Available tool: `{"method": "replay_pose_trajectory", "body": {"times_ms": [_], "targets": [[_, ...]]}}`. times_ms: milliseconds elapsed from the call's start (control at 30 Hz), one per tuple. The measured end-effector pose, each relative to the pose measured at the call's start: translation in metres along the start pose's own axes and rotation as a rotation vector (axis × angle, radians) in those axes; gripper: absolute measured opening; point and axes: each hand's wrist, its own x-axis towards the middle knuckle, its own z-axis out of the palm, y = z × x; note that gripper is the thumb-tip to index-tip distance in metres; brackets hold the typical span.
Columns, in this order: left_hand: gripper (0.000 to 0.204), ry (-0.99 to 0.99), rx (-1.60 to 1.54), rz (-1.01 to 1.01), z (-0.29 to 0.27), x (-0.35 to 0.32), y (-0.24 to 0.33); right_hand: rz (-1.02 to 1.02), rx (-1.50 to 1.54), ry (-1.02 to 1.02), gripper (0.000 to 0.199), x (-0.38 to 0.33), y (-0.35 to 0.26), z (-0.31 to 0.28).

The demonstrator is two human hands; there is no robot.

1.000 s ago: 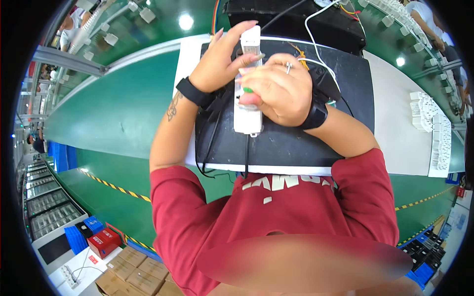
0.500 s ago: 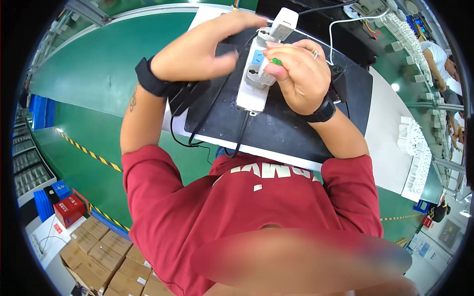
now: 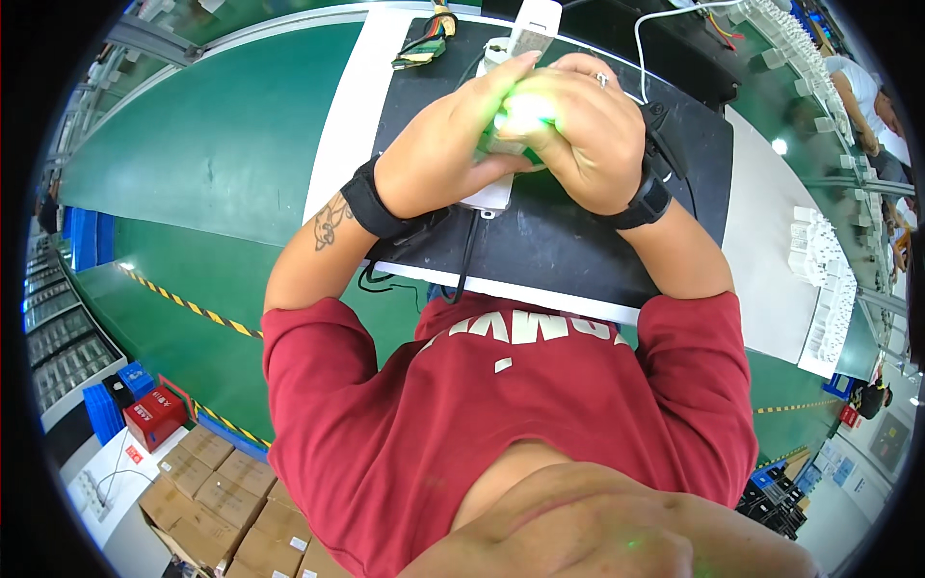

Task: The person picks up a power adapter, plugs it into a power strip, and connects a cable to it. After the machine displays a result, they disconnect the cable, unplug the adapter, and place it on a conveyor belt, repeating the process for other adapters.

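Observation:
A white power strip (image 3: 488, 199) lies on a black mat (image 3: 568, 246), its near end and cord showing below my hands. My left hand (image 3: 438, 144) cups round a bright green-white glow (image 3: 528, 114) over the strip, its thumb underneath and its fingers above. From the other side my right hand (image 3: 597, 135), with a ring on one finger, is closed at the same glow. A pale block shows partly between the hands; glare and fingers hide what they grip. A white plug-in adapter (image 3: 537, 27) stands at the strip's far end.
A bundle of coloured wires (image 3: 427, 43) lies at the mat's far left corner. A white cable (image 3: 640, 58) curves behind my right hand. Rows of small white parts (image 3: 819, 275) stand on the right. Cardboard boxes (image 3: 226, 491) are stacked at lower left; people sit at far right.
My left hand has come right and down from the adapter to meet my right hand. Small green lights at the right fingertips have become a bright glow. The wire bundle has come into view.

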Motion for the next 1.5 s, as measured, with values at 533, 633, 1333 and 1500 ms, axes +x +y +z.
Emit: {"method": "replay_pose_trajectory", "body": {"times_ms": [533,633,1333,1500], "targets": [[0.085,0.010,-0.107,0.032,0.002,-0.005,-0.004,-0.075,0.001,-0.108,0.019,-0.001,0.007,0.000],[0.082,-0.024,-0.090,0.047,-0.002,-0.004,-0.007,0.001,0.038,-0.069,0.016,-0.004,0.003,0.002],[0.066,0.018,-0.365,-0.014,0.004,-0.005,-0.015,0.746,0.214,-0.001,0.022,0.035,0.037,0.004],[0.064,0.015,-0.367,-0.079,0.005,-0.006,-0.016,0.740,0.362,0.119,0.020,0.026,0.039,0.009]]}}
